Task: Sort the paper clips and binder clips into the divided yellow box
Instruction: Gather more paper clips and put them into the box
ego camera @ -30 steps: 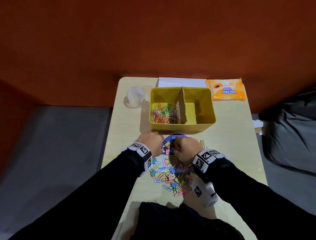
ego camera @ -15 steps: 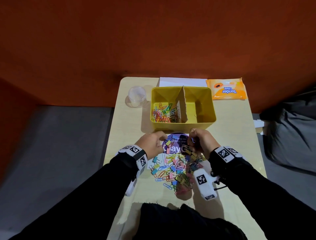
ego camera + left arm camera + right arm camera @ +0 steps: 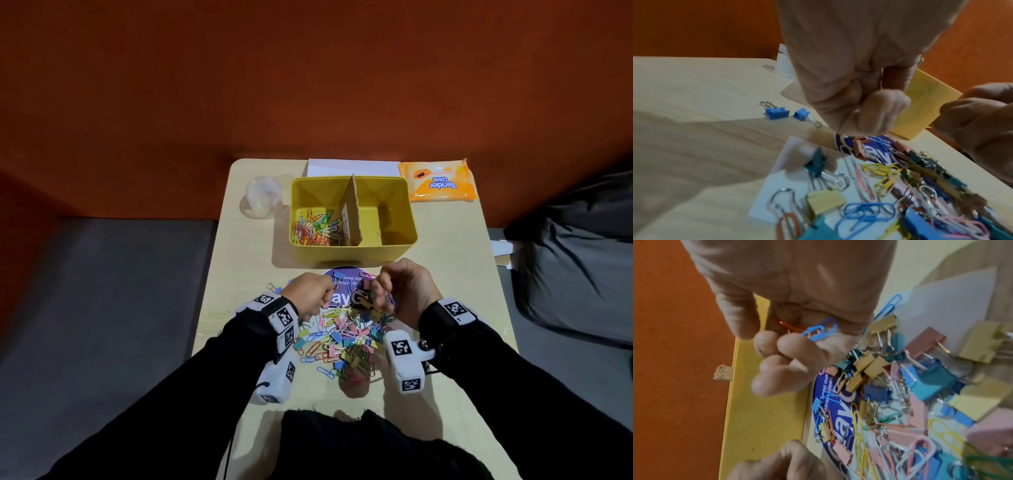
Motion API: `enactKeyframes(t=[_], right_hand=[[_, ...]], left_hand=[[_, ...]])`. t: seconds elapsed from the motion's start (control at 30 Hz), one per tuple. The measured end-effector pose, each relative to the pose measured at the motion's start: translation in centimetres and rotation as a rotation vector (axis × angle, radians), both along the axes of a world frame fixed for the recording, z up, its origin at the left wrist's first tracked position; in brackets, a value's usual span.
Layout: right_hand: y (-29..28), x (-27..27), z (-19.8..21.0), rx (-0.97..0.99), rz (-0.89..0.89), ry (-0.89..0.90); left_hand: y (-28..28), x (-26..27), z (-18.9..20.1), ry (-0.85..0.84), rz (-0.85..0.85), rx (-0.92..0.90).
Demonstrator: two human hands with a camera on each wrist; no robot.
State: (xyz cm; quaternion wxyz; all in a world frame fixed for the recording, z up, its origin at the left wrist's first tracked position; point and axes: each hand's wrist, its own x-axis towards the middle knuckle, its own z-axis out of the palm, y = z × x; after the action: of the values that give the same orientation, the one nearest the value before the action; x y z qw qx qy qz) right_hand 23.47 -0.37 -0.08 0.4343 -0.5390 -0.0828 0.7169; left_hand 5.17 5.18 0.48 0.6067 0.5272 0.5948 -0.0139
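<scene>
The yellow box stands mid-table, split by a cardboard divider. Coloured paper clips lie in its left compartment; the right compartment looks bare. A mixed pile of paper clips and binder clips lies in front of the box. My right hand hovers over the pile's far right, fingers curled round a blue paper clip and an orange one. My left hand is a tight fist over the pile's far left; a glint of wire shows between its fingers.
Two small blue binder clips lie apart on the table, left of the pile. A clear plastic cup stands left of the box, an orange tissue pack at the back right, white paper behind the box. A purple round label lies under the pile.
Both hands were close together on the pile's far end. They have drawn apart and lifted, the right hand turning up to the right with paper clips in it.
</scene>
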Motion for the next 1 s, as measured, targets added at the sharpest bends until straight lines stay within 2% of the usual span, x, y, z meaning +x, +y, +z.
enactKeyframes(t=[0.07,0.13,0.2,0.3,0.4,0.53,0.67,0.8,1.0], right_hand=[[0.2,-0.2,0.5,-0.056,0.069,-0.169],[0.3,-0.5,0.6,-0.074,0.122,-0.472],[0.5,-0.6,0.0,-0.054,0.165,-0.794],[0.8,-0.5,-1.0,-0.042,0.390,-1.200],[1.1,-0.8,-1.2,-0.019,0.552,-1.395],[1.7,-1.3,-1.5,-0.040,0.664,-1.473],[2.1,-1.4,-1.4,-0.047,0.698,-1.452],[2.6,-1.6,-1.3,-0.021,0.723,-1.352],[2.1,-1.4,-1.6,-0.045,0.625,-1.177]], left_hand=[[0.2,0.2,-0.5,0.086,-0.120,0.225],[0.1,0.3,-0.5,0.245,-0.304,0.406],[0.1,0.4,-0.3,0.360,-0.419,0.535],[0.3,0.6,-0.1,0.422,-0.497,0.608],[0.4,0.4,-0.2,0.454,-0.562,0.597],[0.6,0.2,-0.3,0.474,-0.575,0.592],[0.7,0.4,-0.6,0.485,-0.570,0.588],[0.7,0.8,-0.8,0.485,-0.603,0.607],[0.9,1.3,-0.6,0.494,-0.600,0.584]])
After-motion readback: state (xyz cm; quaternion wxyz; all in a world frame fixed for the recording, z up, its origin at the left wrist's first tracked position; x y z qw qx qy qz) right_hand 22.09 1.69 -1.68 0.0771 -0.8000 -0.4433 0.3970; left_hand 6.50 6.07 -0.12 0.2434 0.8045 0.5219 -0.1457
